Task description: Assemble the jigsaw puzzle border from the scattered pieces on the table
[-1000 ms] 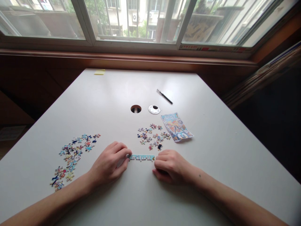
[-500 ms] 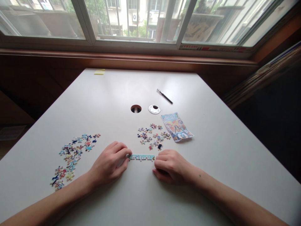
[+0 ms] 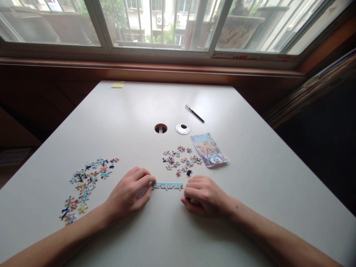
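Observation:
A short strip of joined jigsaw pieces (image 3: 168,185), light blue along its straight far edge, lies flat between my hands. My left hand (image 3: 130,193) is closed, with thumb and index finger pinching the strip's left end. Beside the right end rests my right hand (image 3: 204,195), its fingers curled in and a sliver of gap between them and the strip. Whatever might be inside those fingers is hidden. Loose jigsaw pieces (image 3: 178,163) are scattered just beyond the strip. Another spread of loose pieces (image 3: 85,185) lies left of my left hand.
A creased picture sheet (image 3: 210,149) lies at the right of the nearer pieces. Farther back are a round cable hole (image 3: 161,128), its metal cover (image 3: 183,129) and a black pen (image 3: 195,114). A yellow sticky note (image 3: 118,85) marks the white table's (image 3: 133,111) far edge, below a window.
My right hand has shifted very slightly right, away from the strip's end. My left hand and the strip stay where they were.

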`<state>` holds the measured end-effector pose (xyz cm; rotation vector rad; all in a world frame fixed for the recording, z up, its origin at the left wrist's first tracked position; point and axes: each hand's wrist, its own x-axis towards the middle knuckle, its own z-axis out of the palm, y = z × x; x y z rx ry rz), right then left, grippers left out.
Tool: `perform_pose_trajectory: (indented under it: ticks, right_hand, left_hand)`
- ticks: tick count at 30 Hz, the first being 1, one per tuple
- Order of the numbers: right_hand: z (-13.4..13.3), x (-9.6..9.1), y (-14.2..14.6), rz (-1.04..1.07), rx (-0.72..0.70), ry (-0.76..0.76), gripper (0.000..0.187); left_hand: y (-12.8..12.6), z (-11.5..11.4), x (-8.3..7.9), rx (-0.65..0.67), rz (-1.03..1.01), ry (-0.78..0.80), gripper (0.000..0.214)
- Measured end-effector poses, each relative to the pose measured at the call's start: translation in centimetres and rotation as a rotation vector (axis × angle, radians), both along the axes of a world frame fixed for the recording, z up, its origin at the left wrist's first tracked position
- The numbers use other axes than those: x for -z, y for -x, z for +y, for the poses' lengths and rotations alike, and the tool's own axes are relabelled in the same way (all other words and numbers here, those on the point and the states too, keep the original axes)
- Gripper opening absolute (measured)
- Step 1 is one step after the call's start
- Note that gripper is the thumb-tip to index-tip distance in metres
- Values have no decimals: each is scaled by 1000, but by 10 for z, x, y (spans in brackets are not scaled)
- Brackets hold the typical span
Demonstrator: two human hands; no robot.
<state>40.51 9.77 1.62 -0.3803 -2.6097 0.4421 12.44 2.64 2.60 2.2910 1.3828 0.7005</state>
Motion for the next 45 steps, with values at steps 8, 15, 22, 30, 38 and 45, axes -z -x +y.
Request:
perform_pose_trajectory:
  ticks: [8,15,22,30,38,45]
  right_hand:
    - [22,2,-9,180,702,1,30]
    - [17,-1,-6,-73,663,34,49]
    - [20,7,-7,-14,798,-8,12]
    - [22,7,-7,89,791,-21,5]
    - [20,-2,-6,272,709,-65,7]
    - [-14,-19,7,248,180,-96,28]
  left_hand:
    - [0,1,-1,0,-9,-17,20]
    - [1,0,1,4,2,-7,19]
    - [0,2,0,6,-3,-10,20]
    - [0,0,-1,2,4,-14,20]
    - [0,2,-2,9,-3,-38,21]
    - [-5,-8,0,163,-145,-255,34]
